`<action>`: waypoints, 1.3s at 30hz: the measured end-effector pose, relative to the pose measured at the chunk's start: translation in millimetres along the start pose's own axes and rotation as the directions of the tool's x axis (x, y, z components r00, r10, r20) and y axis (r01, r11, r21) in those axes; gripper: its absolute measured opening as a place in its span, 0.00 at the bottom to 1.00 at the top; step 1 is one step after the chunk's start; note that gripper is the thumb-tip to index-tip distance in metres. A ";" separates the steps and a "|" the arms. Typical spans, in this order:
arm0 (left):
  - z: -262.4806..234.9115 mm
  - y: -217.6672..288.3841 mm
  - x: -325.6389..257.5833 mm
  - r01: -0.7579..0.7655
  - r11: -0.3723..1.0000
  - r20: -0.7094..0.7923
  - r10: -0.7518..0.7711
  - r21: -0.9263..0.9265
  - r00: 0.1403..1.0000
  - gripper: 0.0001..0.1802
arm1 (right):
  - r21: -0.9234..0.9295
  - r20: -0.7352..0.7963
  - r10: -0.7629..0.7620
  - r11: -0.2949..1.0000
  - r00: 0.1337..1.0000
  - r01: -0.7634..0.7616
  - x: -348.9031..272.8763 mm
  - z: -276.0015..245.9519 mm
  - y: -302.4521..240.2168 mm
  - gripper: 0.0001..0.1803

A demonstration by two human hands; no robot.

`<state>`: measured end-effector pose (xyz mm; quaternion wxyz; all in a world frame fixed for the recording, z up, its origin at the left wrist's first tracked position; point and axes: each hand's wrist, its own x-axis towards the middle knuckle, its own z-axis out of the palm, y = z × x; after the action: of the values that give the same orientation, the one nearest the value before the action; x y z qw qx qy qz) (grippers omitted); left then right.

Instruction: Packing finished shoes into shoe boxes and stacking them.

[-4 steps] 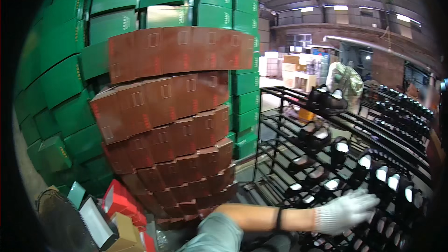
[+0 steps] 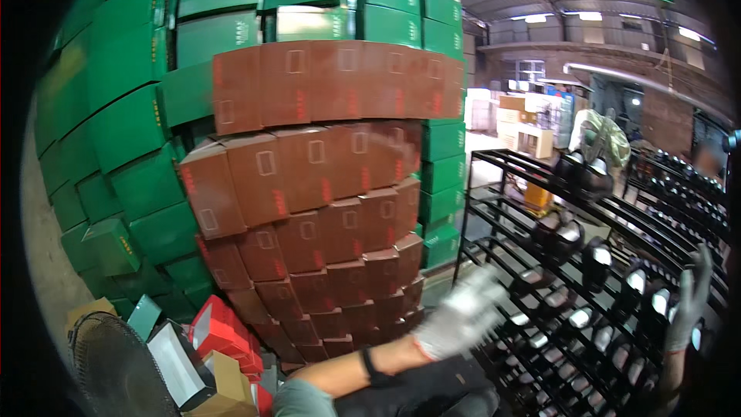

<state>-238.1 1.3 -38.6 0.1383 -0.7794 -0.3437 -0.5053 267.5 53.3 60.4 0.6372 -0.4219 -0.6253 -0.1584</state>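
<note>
- Okay, head view, only one you've got: your left hand [image 2: 461, 315] is gloved and smeared by blur, but it looks open with nothing in it, hanging between the brown boxes [image 2: 305, 174] and the rack [image 2: 509, 160].
- Your right hand [image 2: 689, 305], also gloved, is up by the right edge, fingers apart, just beside the shoes [image 2: 596, 257]. Looks empty; can't tell if it's touching one.
- Those shoes sit on the black rack, loads of them over several levels, with a few on top.
- Progress-wise, I'd say the shelves are far from cleared. Brown boxes are piled high against green boxes [image 2: 127, 127]; can't tell what's inside any.
- Lower left you've got red boxes [image 2: 216, 332] beside an open white box [image 2: 174, 363].
</note>
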 end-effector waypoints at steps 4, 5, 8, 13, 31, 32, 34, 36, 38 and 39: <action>-236.8 -67.1 62.8 0.289 0.798 -0.550 0.063 0.529 0.833 0.28 | 0.390 0.459 0.146 0.853 0.876 -0.346 -13.9 207.3 -120.0 0.37; -284.0 -77.8 75.9 0.296 0.790 -0.608 0.120 0.538 0.784 0.30 | 0.468 0.581 0.209 0.705 0.787 -0.533 -6.7 270.8 -139.4 0.39; -425.7 -128.4 102.5 0.447 0.716 -0.694 0.073 0.537 0.716 0.46 | 0.581 0.682 0.140 0.493 0.718 -0.648 38.1 462.1 -166.9 0.46; -513.2 -162.7 144.7 0.607 0.773 -0.687 -0.339 0.187 0.643 0.54 | 0.756 0.602 0.203 0.164 0.772 -0.633 134.7 635.5 -237.9 0.56; -543.0 -65.5 114.5 0.162 0.985 -0.724 -0.149 -0.051 0.674 0.47 | 0.452 0.730 -0.216 -0.559 0.648 -0.696 7.3 480.5 -153.6 0.47; -544.8 -65.4 106.2 0.145 0.987 -0.699 -0.053 0.073 0.713 0.47 | 0.503 0.725 -0.195 -0.505 0.661 -0.701 -23.4 479.7 -132.3 0.46; -576.4 -75.3 56.2 0.085 0.954 -0.610 0.113 0.286 0.784 0.44 | 0.506 0.830 -0.019 -0.396 0.557 -0.767 -87.7 447.3 -130.6 0.47; -574.3 -66.4 35.9 0.092 0.992 -0.504 -0.121 -0.082 0.855 0.43 | 0.238 0.940 -0.086 -0.526 0.330 -0.816 -146.4 405.7 -135.0 0.51; -552.2 -60.4 28.9 0.182 0.881 -0.331 -0.345 -0.436 0.878 0.40 | 0.078 0.945 -0.195 -0.644 0.262 -0.761 -210.5 382.6 -130.5 0.54; -538.8 -57.6 28.8 0.203 0.876 -0.319 -0.362 -0.437 0.876 0.40 | 0.056 0.947 -0.201 -0.668 0.253 -0.742 -238.1 367.4 -136.0 0.54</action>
<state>-642.9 -248.8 222.3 -0.0309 -0.6143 -0.3138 -0.7234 -115.3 165.2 -165.6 0.3662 -0.0098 -0.2596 0.8935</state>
